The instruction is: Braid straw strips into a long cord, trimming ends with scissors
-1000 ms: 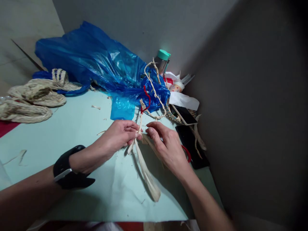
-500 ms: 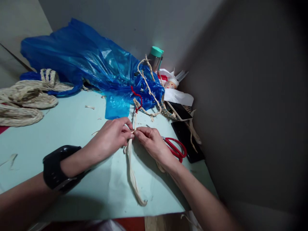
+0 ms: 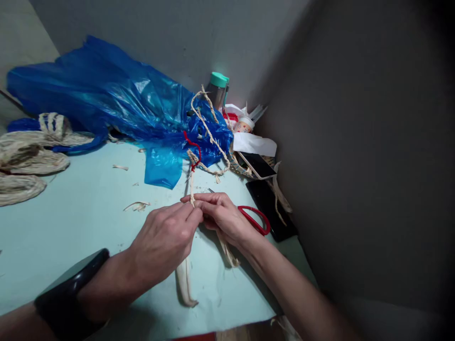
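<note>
My left hand (image 3: 165, 239) and my right hand (image 3: 222, 217) meet at the middle of a pale green table (image 3: 81, 222). Both pinch the same pale straw strands (image 3: 185, 282) at the end of a braided straw cord (image 3: 208, 135). The cord runs away from my fingers, loops up over a blue plastic bag (image 3: 117, 102) and carries a red tie (image 3: 195, 149). Loose flat ends of the strands trail out from under my hands toward the table's near edge. A black watch (image 3: 67, 296) is on my left wrist.
Red-handled scissors (image 3: 256, 219) lie just right of my right hand, beside two dark phones (image 3: 265, 189). A green-capped bottle (image 3: 217, 90), a cup and white paper crowd the far corner by the grey wall. Straw bundles (image 3: 24, 166) lie at the far left.
Both hands have drawn a little toward me while keeping hold of the strands. The right hand moved left off the scissors. The view shifted, so the bag and bundles sit further left.
</note>
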Tool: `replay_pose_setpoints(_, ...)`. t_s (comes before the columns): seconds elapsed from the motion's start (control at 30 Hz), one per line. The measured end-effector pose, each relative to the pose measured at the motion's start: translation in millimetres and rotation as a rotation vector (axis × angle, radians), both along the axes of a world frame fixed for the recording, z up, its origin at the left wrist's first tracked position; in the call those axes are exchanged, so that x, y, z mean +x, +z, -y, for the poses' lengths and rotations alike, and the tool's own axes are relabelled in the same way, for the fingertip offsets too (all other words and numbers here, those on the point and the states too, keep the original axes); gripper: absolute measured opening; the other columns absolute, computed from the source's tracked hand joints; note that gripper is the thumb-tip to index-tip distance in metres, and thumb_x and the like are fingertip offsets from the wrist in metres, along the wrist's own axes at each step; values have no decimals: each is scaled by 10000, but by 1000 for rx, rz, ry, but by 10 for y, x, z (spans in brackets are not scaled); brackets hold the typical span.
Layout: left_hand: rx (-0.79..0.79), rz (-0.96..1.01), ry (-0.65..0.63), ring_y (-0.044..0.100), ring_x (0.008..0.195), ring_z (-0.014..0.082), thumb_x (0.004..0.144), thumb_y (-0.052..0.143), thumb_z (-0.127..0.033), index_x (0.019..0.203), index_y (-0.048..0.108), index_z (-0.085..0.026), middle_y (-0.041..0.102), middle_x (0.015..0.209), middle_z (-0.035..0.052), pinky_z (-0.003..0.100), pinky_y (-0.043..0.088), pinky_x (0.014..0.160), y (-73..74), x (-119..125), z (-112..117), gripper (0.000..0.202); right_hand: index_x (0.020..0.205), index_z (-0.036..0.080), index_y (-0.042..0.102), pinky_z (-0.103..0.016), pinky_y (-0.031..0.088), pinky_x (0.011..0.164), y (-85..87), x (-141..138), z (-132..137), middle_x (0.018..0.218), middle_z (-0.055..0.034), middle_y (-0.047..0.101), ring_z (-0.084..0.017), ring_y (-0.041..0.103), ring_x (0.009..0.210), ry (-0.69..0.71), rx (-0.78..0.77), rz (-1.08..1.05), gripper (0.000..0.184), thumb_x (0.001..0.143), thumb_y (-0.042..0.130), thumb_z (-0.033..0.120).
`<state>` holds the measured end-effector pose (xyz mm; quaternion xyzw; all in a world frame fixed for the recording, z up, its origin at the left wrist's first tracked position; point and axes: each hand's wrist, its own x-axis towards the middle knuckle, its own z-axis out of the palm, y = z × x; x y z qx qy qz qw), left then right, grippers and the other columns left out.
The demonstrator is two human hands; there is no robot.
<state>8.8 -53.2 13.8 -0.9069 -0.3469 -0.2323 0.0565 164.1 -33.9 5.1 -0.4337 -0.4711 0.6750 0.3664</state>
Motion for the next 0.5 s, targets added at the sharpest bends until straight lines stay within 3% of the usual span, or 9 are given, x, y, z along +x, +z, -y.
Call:
replay_pose_setpoints(0.17, 3, -33, -38, 633, 628, 217, 885, 445, -66, 749, 628, -162, 663, 680, 48, 336, 442, 576, 12, -4, -8, 248, 983, 107, 728, -201, 171, 447, 13, -3, 3, 549, 63, 392, -50, 270, 467, -33, -87, -78, 272, 797, 647, 289)
replay_pose_setpoints(0.27, -160, 121, -25, 626, 661, 206, 928, 490, -212, 724, 643, -175, 669, 685, 37, 322, 413, 594, 105, -22, -73, 258, 888, 122, 716, -203, 212, 469, -14, 2, 6, 588, 44, 444, -54, 308, 491, -31, -32, -103, 208, 801, 657, 302)
replay_pose_setpoints(0.37, -417, 399, 192, 605, 730, 190, 928, 492, -281, 736, 641, -185, 668, 747, 25, 321, 411, 689, 189, -80, -219, 262, 783, 141, 677, -207, 213, 474, -24, -3, 12, 629, 29, 483, -58, 320, 507, -13, 53, -92, 183, 843, 619, 304)
replay_pose_setpoints(0.4, -529, 485, 267, 604, 778, 190, 917, 504, -283, 823, 645, -183, 679, 832, 31, 324, 412, 725, 193, -102, -275, 197, 780, 144, 668, -208, 212, 473, -18, -11, 16, 650, 23, 500, -59, 320, 510, -7, 68, -85, 191, 856, 605, 307)
replay_pose_setpoints(0.43, -691, 557, 277, 600, 808, 191, 899, 529, -300, 898, 634, -187, 675, 877, 29, 322, 412, 737, 183, -121, -325, 154, 790, 145, 663, -208, 217, 474, -10, -20, 20, 676, 14, 522, -61, 331, 517, -2, 75, -82, 195, 865, 595, 311)
replay_pose_setpoints(0.5, -1138, 729, 155, 599, 789, 179, 886, 537, -319, 954, 595, -183, 653, 830, 18, 309, 431, 725, 121, -143, -398, 163, 824, 147, 652, -208, 234, 478, 10, -41, 28, 698, 4, 541, -70, 360, 531, 13, 78, -94, 203, 881, 576, 326)
